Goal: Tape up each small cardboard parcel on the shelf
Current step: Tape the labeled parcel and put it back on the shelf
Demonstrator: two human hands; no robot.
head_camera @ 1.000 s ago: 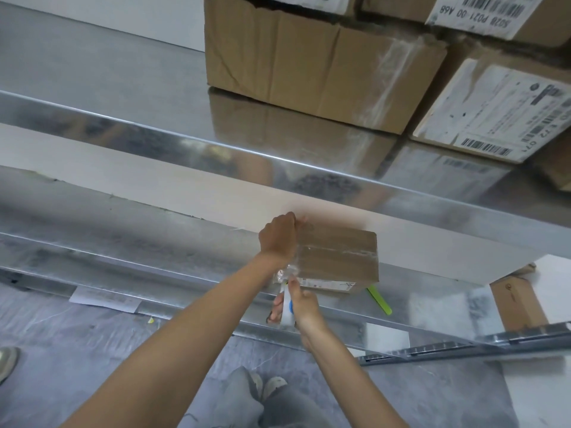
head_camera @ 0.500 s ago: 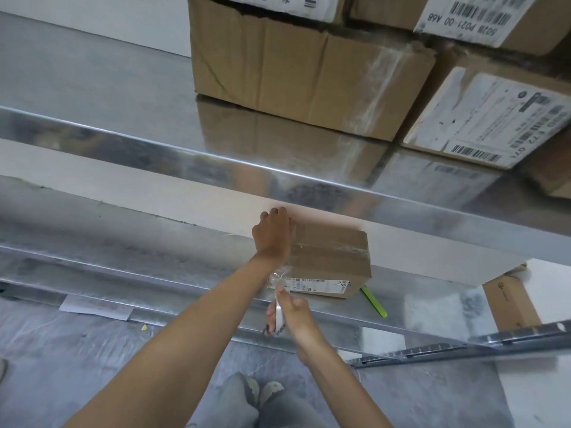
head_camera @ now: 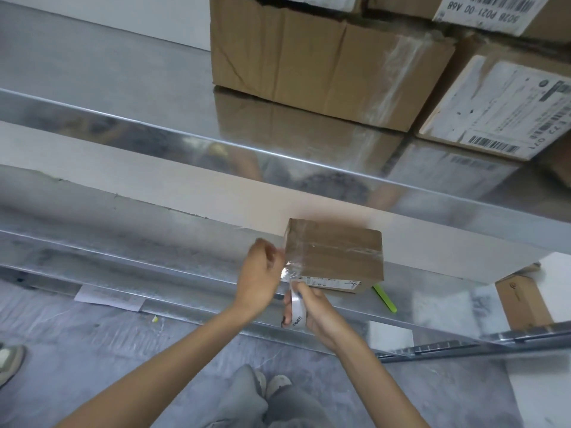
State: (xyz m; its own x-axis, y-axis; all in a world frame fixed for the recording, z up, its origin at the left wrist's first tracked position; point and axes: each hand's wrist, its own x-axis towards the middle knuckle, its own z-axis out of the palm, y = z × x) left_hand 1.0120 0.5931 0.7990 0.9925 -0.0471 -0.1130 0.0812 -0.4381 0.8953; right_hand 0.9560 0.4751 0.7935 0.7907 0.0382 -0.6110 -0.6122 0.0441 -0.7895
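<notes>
Off the parcel (head_camera: 335,254) now, left hand (head_camera: 258,278) hangs at its 9 o'clock, fingers (head_camera: 267,253) curled, hold unclear; right hand (head_camera: 316,312) grips the tape roll (head_camera: 297,315) at 7 o'clock.

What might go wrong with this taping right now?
The stretch of tape between the tape roll in the right hand and the small parcel looks crinkled; it may stick to itself. The left hand is beside the parcel, not on top, so a tug might slide it on the smooth metal shelf.
</notes>
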